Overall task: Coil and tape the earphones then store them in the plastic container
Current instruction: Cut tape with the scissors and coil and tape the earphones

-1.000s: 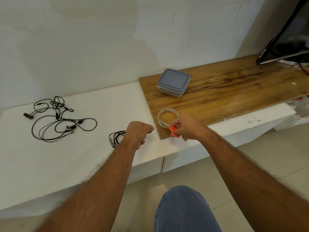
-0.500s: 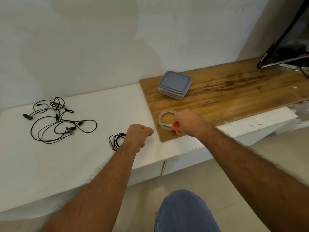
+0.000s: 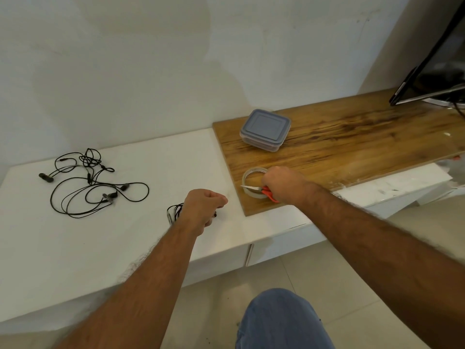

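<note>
My left hand [image 3: 203, 210] is closed in a fist over the white shelf and grips a small coil of black earphones [image 3: 173, 212], whose loops stick out to its left. My right hand [image 3: 284, 185] holds red-handled scissors [image 3: 264, 191] at the front left corner of the wooden board. The blades point left across the near edge of a clear tape roll [image 3: 251, 172] lying flat under the hand. A plastic container [image 3: 265, 129] with a grey lid on stands shut farther back on the board.
Loose black earphones [image 3: 93, 182] lie tangled at the left of the white shelf [image 3: 100, 248]. The wooden board [image 3: 352, 147] covers the right part. A dark screen [image 3: 437, 71] leans at the far right. My knee [image 3: 281, 321] is below the shelf edge.
My right hand has slid the scissors back and left over the tape roll, and the blades now show. My left hand has stayed in place with the coil.
</note>
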Demonstrator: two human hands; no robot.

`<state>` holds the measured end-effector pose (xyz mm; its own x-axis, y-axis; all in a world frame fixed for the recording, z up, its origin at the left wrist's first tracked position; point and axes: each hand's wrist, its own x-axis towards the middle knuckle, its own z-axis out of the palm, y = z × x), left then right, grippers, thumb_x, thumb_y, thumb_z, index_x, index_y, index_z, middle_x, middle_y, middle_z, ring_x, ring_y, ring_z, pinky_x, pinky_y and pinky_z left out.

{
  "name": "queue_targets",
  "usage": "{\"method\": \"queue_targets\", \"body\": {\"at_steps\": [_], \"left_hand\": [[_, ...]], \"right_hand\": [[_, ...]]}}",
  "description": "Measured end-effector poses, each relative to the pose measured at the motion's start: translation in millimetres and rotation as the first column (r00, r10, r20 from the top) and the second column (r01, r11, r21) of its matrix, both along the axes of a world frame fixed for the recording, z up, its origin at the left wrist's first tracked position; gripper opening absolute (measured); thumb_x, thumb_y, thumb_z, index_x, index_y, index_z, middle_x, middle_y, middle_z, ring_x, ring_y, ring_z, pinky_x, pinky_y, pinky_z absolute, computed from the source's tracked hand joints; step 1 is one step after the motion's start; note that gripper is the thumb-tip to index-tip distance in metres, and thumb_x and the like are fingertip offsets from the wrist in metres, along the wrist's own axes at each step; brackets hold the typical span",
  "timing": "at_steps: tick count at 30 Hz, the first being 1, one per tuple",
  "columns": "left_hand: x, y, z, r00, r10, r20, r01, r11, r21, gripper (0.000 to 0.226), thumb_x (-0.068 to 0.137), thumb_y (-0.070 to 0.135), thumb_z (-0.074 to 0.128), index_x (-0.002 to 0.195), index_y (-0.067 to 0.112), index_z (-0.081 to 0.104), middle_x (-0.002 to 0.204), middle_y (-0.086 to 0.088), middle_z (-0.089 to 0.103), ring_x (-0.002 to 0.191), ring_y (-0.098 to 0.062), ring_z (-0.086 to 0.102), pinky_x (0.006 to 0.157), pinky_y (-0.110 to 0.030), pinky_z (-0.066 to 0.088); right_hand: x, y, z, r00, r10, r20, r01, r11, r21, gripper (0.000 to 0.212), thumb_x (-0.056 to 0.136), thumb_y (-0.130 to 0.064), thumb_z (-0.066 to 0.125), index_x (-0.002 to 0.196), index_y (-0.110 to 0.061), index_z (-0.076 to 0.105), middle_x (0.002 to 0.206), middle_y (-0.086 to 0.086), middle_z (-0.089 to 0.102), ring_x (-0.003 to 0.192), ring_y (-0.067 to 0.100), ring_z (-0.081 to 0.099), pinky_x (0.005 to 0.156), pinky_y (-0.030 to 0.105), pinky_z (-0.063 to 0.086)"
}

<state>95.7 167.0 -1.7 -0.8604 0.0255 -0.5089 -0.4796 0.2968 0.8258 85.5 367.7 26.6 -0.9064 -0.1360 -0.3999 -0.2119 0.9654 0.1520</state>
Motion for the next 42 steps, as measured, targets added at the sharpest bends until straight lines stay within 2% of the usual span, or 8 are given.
{"method": "queue_targets", "body": {"at_steps": [10,13,17,19,21,27,34,42], "left_hand": [[16.8,-10.3,10.8,0.999,-0.032,0.002,0.032,0.999,0.011,0.004,0.086,0.005,0.068,0.085,0.008,0.071,0.076,-0.010,0.058,0.053,-0.014,0.035,0.044,-0.023,0.027],[25.7,-17.8,13.3,0.999,-0.046,0.008,0.045,0.999,0.026,0.003,0.086,0.007,0.069,0.086,0.009,0.071,0.076,-0.009,0.055,0.053,-0.013,0.033,0.046,-0.025,0.027],[44.3,-35.3,17.9,0.995,-0.094,0.025,0.093,0.994,0.049,0.003,0.086,0.010,0.069,0.089,0.009,0.070,0.076,-0.006,0.053,0.052,-0.012,0.029,0.046,-0.024,0.026],[52.9,-47.7,19.6,0.995,-0.102,0.025,0.100,0.994,0.046,0.005,0.086,0.010,0.069,0.091,0.008,0.070,0.072,-0.003,0.052,0.051,-0.011,0.028,0.045,-0.023,0.025],[59.9,-61.2,19.7,0.997,-0.077,0.022,0.076,0.996,0.034,0.004,0.086,0.011,0.070,0.089,0.010,0.071,0.071,-0.004,0.052,0.051,-0.011,0.029,0.044,-0.022,0.026],[74.7,-91.5,16.5,0.999,-0.012,0.042,0.010,0.999,0.043,0.005,0.085,0.012,0.070,0.090,0.012,0.071,0.076,-0.008,0.048,0.049,-0.011,0.028,0.045,-0.023,0.027],[82.7,-107.1,14.4,0.996,0.053,0.074,-0.061,0.993,0.099,0.008,0.086,0.014,0.070,0.094,0.011,0.072,0.065,-0.002,0.048,0.047,-0.009,0.029,0.043,-0.021,0.029],[79.1,-111.2,10.3,0.904,0.196,0.380,-0.362,0.826,0.433,0.014,0.090,0.023,0.066,0.098,0.014,0.072,0.075,0.000,0.065,0.040,-0.003,0.027,0.035,-0.013,0.026]], "right_hand": [[7.5,-0.8,8.3,0.994,-0.089,-0.066,0.087,0.995,-0.039,0.018,0.093,-0.030,0.062,0.104,-0.016,0.064,0.103,0.006,0.063,0.089,0.020,0.059,0.077,0.033,0.053],[15.6,-11.2,11.4,0.974,-0.184,-0.133,0.141,0.948,-0.285,0.019,0.092,-0.028,0.061,0.108,-0.017,0.066,0.102,0.002,0.065,0.089,0.019,0.059,0.075,0.033,0.052],[32.2,-40.6,1.8,0.921,-0.348,0.174,0.341,0.509,-0.790,0.029,0.092,-0.035,0.064,0.111,-0.015,0.067,0.099,0.000,0.066,0.091,0.019,0.064,0.074,0.033,0.054],[40.7,-54.1,-2.4,0.848,-0.287,0.445,0.518,0.271,-0.812,0.032,0.093,-0.034,0.065,0.116,-0.012,0.065,0.106,0.006,0.068,0.097,0.020,0.067,0.078,0.035,0.057],[46.6,-63.4,-7.6,0.793,-0.194,0.577,0.607,0.182,-0.774,0.029,0.093,-0.031,0.066,0.114,-0.011,0.066,0.110,0.008,0.070,0.099,0.020,0.068,0.080,0.036,0.058],[54.9,-92.4,-16.7,0.797,-0.123,0.592,0.604,0.125,-0.787,0.007,0.090,-0.017,0.069,0.090,-0.010,0.070,0.081,0.001,0.072,0.079,0.014,0.068,0.078,0.037,0.056],[62.9,-117.4,-17.9,0.825,-0.198,0.530,0.555,0.105,-0.825,0.006,0.088,-0.012,0.064,0.083,-0.011,0.067,0.079,0.002,0.071,0.075,0.014,0.068,0.071,0.032,0.055],[75.6,-133.1,-30.6,0.862,-0.402,0.308,0.335,-0.003,-0.942,0.007,0.084,-0.007,0.067,0.078,-0.004,0.069,0.073,0.015,0.069,0.068,0.016,0.062,0.066,0.033,0.053]]}}
